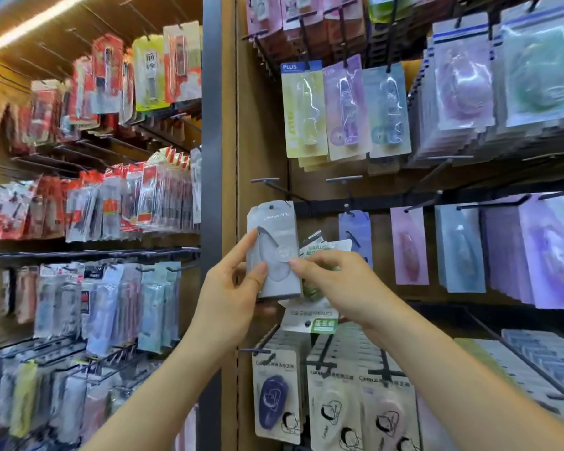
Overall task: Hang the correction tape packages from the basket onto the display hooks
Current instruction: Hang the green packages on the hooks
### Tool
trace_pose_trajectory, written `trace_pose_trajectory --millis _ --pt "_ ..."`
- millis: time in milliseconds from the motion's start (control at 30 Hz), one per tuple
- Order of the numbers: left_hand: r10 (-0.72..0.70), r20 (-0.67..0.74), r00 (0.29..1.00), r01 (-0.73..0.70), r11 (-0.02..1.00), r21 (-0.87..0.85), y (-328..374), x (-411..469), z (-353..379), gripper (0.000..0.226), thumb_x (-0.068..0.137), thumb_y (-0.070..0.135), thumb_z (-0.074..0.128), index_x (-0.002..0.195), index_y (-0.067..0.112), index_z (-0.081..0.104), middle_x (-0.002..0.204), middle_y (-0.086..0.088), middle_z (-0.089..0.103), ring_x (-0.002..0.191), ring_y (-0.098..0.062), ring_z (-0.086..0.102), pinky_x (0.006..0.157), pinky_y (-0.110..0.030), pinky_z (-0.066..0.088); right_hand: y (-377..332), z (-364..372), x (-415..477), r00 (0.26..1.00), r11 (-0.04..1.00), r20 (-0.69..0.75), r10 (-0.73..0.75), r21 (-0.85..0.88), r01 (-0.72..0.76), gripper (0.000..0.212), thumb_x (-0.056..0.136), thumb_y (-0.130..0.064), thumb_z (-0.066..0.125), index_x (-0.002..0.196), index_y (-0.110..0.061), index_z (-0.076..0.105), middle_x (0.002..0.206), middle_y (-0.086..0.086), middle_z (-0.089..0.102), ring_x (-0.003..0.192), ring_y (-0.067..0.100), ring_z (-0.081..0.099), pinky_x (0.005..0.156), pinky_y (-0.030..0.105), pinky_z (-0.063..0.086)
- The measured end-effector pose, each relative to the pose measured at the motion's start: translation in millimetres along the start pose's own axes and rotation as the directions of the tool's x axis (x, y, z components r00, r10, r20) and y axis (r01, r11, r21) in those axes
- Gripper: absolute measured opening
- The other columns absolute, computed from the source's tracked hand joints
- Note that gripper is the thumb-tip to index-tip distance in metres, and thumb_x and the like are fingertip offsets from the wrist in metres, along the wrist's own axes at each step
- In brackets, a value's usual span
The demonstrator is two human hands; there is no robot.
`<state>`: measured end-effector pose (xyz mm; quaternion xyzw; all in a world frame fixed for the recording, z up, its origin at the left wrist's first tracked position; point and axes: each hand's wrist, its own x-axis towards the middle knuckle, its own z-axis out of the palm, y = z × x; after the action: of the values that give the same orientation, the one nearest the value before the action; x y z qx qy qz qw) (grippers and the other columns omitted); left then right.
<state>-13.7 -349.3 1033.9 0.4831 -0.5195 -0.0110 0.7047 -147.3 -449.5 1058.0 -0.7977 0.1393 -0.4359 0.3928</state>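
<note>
Pegboard hooks [265, 180] behind, left hand [232, 288] fingers pinching grey package [274, 229], right hand [336, 284] apparently gripping green packages [316, 322].

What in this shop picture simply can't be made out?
- Basket: outside the head view.
- Green-and-white packages in the right hand: mostly behind it and the grey package; count unclear.
- Grey package, held by the left hand: print blurred.
- Red packages at far left: blurred, labels unreadable.
</note>
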Motion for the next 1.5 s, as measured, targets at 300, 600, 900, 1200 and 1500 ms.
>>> trace_pose_trajectory --millis 300,600,900,1200,1500 --pt "-0.049 0.035 0.998 0.044 0.99 0.131 7 29 -10 0.033 0.1 0.019 0.054 0.124 0.042 0.055 0.101 -0.012 0.069 0.082 -0.021 0.072 0.063 -0.034 0.062 4 3 13 0.999 0.986 0.011 0.043 0.16 -0.045 0.028 0.091 -0.042 0.065 0.091 -0.016 0.077 0.087 -0.003 0.077 0.081 0.01 0.072 0.067 0.022 0.055" --pt "-0.163 0.113 0.98 0.124 0.947 0.295 -3 72 11 0.045 0.104 0.026 0.046 0.144 0.042 0.034 0.131 -0.004 0.056 0.089 -0.024 0.068 0.047 -0.024 0.052 19 -13 16 0.986 0.986 0.044 0.164 0.023 -0.165 0.022 0.091 -0.041 0.063 0.093 -0.025 0.077 0.098 0.0 0.076 0.088 0.02 0.072 0.073 0.032 0.06" --pt "-0.223 0.011 0.975 0.202 0.903 0.379 -42 133 57 0.053 0.104 0.019 0.045 0.151 0.037 0.03 0.142 -0.002 0.047 0.094 -0.027 0.065 0.063 -0.038 0.061 34 -55 14 0.975 0.981 -0.109 0.193 -0.005 -0.195 0.024 0.091 -0.003 0.059 0.096 -0.019 0.076 0.107 0.001 0.07 0.086 0.019 0.07 0.06 0.024 0.054" --pt "-0.229 0.024 0.973 0.205 0.91 0.361 -88 185 83 0.052 0.101 0.015 0.044 0.147 0.038 0.038 0.141 -0.006 0.052 0.108 -0.034 0.062 0.082 -0.043 0.058 56 -74 7 0.96 0.978 -0.227 0.164 0.167 -0.127 0.085 0.082 -0.005 0.075 0.142 -0.051 0.035 0.116 -0.003 0.069 0.085 0.018 0.075 0.069 0.036 0.059" --pt "-0.244 -0.02 0.97 0.229 0.875 0.427 -92 169 91 0.036 0.095 0.023 0.053 0.13 0.026 0.044 0.113 -0.011 0.062 0.098 -0.034 0.063 0.082 -0.041 0.056 58 -80 -1 0.962 0.971 -0.245 0.12 0.231 -0.062 0.084 0.081 -0.003 0.077 0.128 -0.057 0.034 0.115 -0.001 0.071 0.093 0.022 0.074 0.071 0.038 0.061"
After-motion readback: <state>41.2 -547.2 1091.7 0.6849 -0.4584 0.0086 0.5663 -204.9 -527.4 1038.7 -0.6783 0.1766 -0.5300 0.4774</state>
